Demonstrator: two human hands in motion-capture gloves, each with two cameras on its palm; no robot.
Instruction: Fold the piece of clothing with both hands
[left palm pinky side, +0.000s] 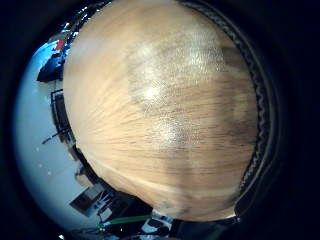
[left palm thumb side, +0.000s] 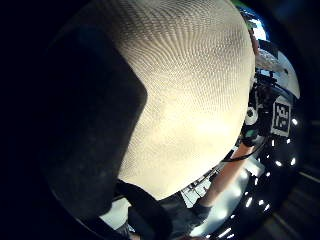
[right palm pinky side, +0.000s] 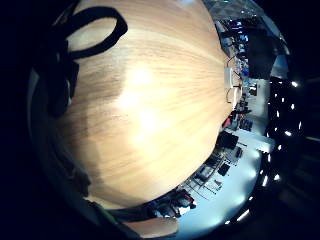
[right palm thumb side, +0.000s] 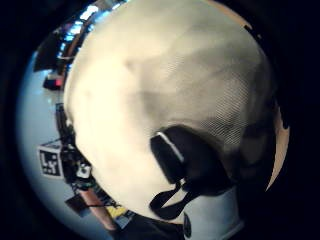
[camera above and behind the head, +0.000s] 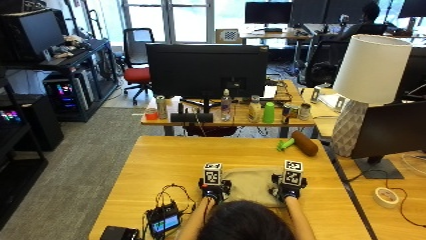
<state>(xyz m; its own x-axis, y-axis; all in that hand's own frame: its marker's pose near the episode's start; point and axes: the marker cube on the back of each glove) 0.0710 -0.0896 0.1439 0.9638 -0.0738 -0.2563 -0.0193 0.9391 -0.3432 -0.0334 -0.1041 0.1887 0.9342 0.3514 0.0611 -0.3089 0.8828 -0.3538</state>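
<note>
Left hand (camera above and behind the head: 214, 190) and right hand (camera above and behind the head: 287, 189) sit at the two side edges of the garment (camera above and behind the head: 251, 186), a beige, already compact piece lying flat near the bench's (camera above and behind the head: 166, 160) near edge, directly before the person. We cannot tell from the outside view whether either hand's fingers are straight or pinching the cloth. In the thumb-side palm views the weave of the cloth (left palm thumb side: 195, 90) fills the field, so both palms are close over it; the little-finger-side views show bare wood (left palm pinky side: 165, 125) beside the garment.

Judged risk: if the two hands lift or fold unevenly, the layers may slide and the edges misalign; a shallow hold on one layer only could let the lower layer stay behind, spoiling the fold.
</note>
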